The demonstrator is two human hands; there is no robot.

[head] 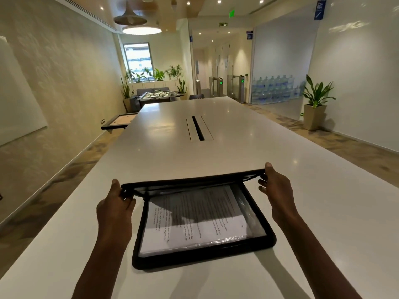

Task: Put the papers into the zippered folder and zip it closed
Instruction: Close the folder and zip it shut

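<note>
Both hands' fingers, left hand (115, 203) and right hand (275, 186), pinch the folder (200, 255) lid above papers (194, 225) on the white table (216, 147).

A long table (216, 152) runs away from the person. The folder (200, 258) lies on the table at its near edge, about the middle between the left and right edges. The folder's bottom half lies flat. The papers (194, 221) lie inside it, on that bottom half. The folder's top flap (190, 180) is lifted above the far side of the papers. The left hand (116, 203) holds the flap's left corner. The right hand (275, 188) holds the flap's right corner. Farther along the table, in its middle, is a slot (198, 128). Off the table's right edge, a potted plant (316, 102) stands on the floor by the wall.
</note>
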